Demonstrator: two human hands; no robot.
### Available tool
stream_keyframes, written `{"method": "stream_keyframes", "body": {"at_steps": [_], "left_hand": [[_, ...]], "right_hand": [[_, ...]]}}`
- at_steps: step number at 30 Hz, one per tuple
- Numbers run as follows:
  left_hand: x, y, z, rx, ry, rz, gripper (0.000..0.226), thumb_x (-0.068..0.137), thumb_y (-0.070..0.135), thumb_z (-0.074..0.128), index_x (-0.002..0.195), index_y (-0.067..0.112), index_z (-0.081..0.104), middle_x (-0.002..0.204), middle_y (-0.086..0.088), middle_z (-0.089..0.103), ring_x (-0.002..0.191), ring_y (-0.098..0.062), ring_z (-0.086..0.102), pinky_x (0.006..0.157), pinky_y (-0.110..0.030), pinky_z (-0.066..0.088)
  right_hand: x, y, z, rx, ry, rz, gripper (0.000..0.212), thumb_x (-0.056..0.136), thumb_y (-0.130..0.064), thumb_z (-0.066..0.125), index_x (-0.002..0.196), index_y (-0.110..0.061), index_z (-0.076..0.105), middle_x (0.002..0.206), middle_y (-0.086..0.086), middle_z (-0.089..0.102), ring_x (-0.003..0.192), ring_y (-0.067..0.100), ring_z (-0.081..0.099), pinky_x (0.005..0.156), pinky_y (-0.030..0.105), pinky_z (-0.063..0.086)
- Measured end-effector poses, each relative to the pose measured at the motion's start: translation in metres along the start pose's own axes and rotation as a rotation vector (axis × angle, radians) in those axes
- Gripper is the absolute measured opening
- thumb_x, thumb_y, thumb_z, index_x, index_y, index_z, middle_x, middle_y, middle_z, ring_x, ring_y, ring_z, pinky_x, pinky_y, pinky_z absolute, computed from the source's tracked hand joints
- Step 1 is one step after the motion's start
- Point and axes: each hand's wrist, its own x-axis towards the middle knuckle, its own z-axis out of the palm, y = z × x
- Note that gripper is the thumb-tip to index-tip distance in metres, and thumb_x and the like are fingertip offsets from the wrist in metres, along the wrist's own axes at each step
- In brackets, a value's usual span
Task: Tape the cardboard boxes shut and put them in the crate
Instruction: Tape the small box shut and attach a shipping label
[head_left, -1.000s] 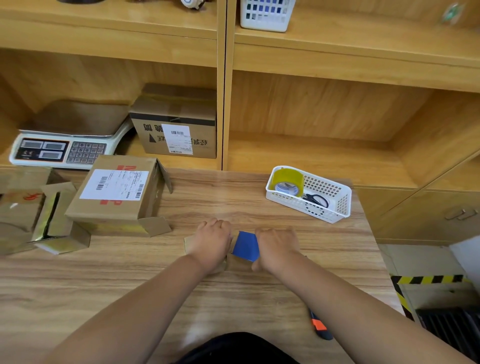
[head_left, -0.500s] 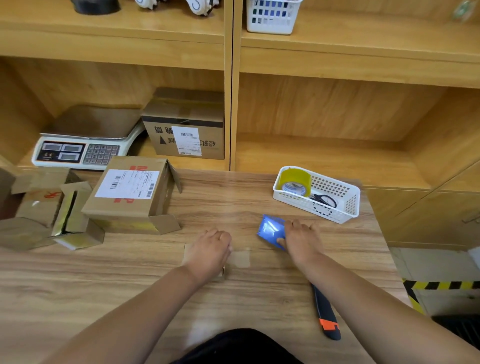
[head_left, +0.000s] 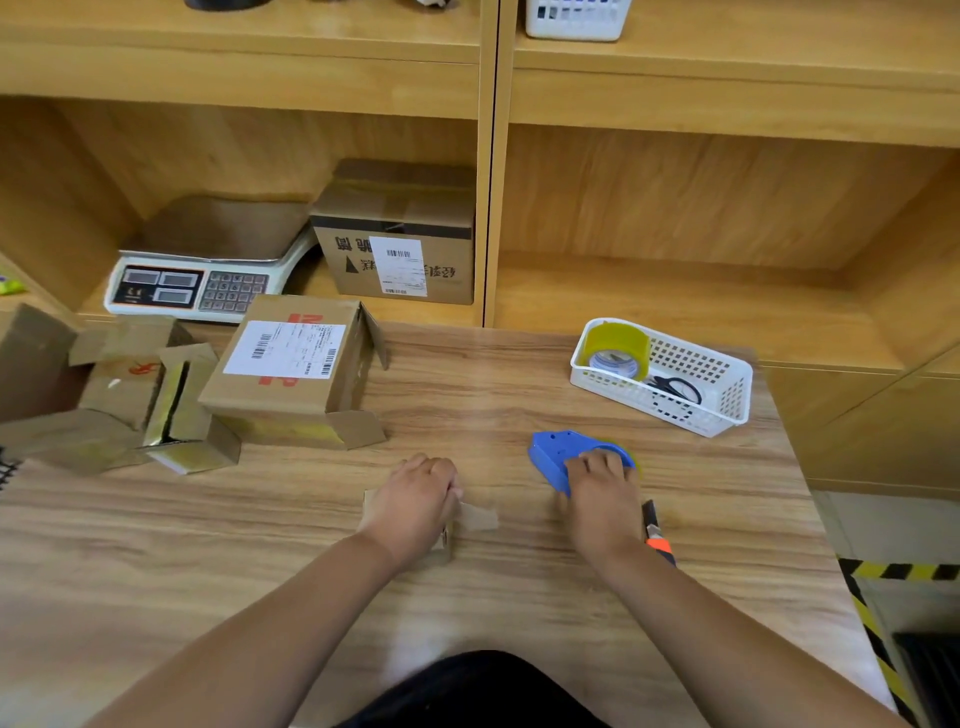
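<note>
A small flat cardboard box (head_left: 475, 518) lies on the wooden table (head_left: 519, 395), mostly hidden under my left hand (head_left: 415, 501), which holds it with curled fingers. To its right, my right hand (head_left: 600, 486) grips a blue tape dispenser (head_left: 556, 454) that rests on the table, apart from the small box. A larger labelled cardboard box (head_left: 291, 374) with open side flaps stands at the left, beside several other open boxes (head_left: 171, 410). No crate is in view.
A white basket (head_left: 727, 395) at the back right holds a yellow tape roll (head_left: 615, 348) and scissors (head_left: 675, 387). An orange-black utility knife (head_left: 657, 535) lies by my right wrist. A scale (head_left: 197, 280) and a sealed box (head_left: 400, 249) sit on the shelf. The table's right edge drops to the floor.
My right hand has carried the blue tape dispenser away from the small box, to the right, and set it on the table. My left hand stays on the small box.
</note>
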Motion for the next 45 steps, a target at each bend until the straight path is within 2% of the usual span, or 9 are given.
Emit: {"method": "stream_keyframes", "body": {"at_steps": [4,8,12,16,19,21,24,27,45], "left_hand": [[0.005,-0.004,0.003,0.004,-0.030,0.019,0.011,0.096,0.024,0.045,0.095,0.019,0.055,0.091,0.005,0.056,0.096,-0.018,0.048,0.075,-0.022,0.024],[0.005,-0.003,0.000,0.013,-0.030,0.016,0.012,0.096,0.025,0.047,0.094,0.018,0.056,0.090,0.001,0.056,0.094,-0.020,0.049,0.074,-0.024,0.024],[0.004,0.001,-0.004,0.036,-0.033,0.025,0.013,0.096,0.024,0.048,0.095,0.015,0.057,0.091,-0.002,0.058,0.094,-0.022,0.050,0.073,-0.025,0.023],[0.006,-0.001,-0.003,0.067,-0.113,0.002,0.018,0.099,0.027,0.040,0.107,0.017,0.052,0.107,-0.001,0.056,0.106,-0.020,0.048,0.078,-0.022,0.023],[0.006,-0.003,-0.003,0.067,-0.206,-0.069,0.048,0.101,0.030,0.034,0.144,0.012,0.025,0.139,-0.005,0.039,0.125,-0.025,0.041,0.099,-0.027,0.028],[0.007,-0.005,-0.005,0.041,-0.234,-0.096,0.055,0.101,0.030,0.033,0.148,0.010,0.013,0.144,-0.007,0.035,0.125,-0.027,0.041,0.102,-0.033,0.032],[0.004,-0.007,-0.007,0.203,-0.230,-0.099,0.039,0.101,0.032,0.027,0.133,0.015,0.040,0.121,-0.007,0.058,0.111,-0.026,0.049,0.094,-0.034,0.034],[-0.002,-0.007,-0.007,0.379,-0.163,-0.162,0.040,0.100,0.036,0.023,0.107,0.017,0.058,0.102,-0.002,0.067,0.101,-0.025,0.054,0.089,-0.036,0.034],[0.000,-0.012,0.001,0.332,-0.109,-0.209,0.041,0.099,0.034,0.024,0.101,0.017,0.060,0.096,-0.001,0.066,0.093,-0.022,0.058,0.080,-0.034,0.035]], "right_hand": [[-0.021,-0.040,-0.008,0.543,0.161,0.089,0.025,0.090,-0.041,0.046,0.086,-0.026,0.066,0.087,-0.003,0.062,0.099,0.024,0.050,0.075,0.033,0.027],[-0.026,-0.073,-0.007,0.901,-0.020,0.210,0.019,0.091,-0.038,0.057,0.093,-0.021,0.068,0.090,-0.009,0.068,0.104,0.017,0.054,0.092,0.035,0.036],[-0.026,-0.085,-0.009,0.869,-0.021,0.299,0.019,0.089,-0.041,0.060,0.073,-0.030,0.056,0.080,-0.013,0.064,0.100,0.015,0.051,0.093,0.036,0.033],[-0.025,-0.092,-0.010,0.792,0.037,0.348,0.033,0.090,-0.041,0.058,0.062,-0.030,0.044,0.064,-0.015,0.052,0.093,0.015,0.049,0.079,0.030,0.022],[-0.027,-0.096,-0.007,0.703,0.069,0.337,0.025,0.090,-0.040,0.057,0.070,-0.028,0.051,0.069,-0.012,0.056,0.094,0.015,0.047,0.079,0.030,0.023],[-0.027,-0.099,-0.003,0.664,0.067,0.331,0.022,0.091,-0.041,0.055,0.074,-0.026,0.055,0.075,-0.009,0.062,0.095,0.016,0.048,0.086,0.033,0.027],[-0.028,-0.103,0.002,0.568,0.073,0.296,0.022,0.092,-0.042,0.052,0.080,-0.024,0.056,0.080,-0.007,0.062,0.095,0.016,0.048,0.088,0.034,0.028],[-0.030,-0.108,0.008,0.506,0.088,0.261,0.022,0.093,-0.041,0.051,0.084,-0.023,0.057,0.081,-0.006,0.061,0.094,0.018,0.048,0.087,0.033,0.028],[-0.031,-0.140,0.029,0.486,-0.011,0.313,0.021,0.097,-0.032,0.038,0.098,-0.020,0.056,0.103,-0.004,0.062,0.103,0.020,0.048,0.089,0.034,0.031]]}}
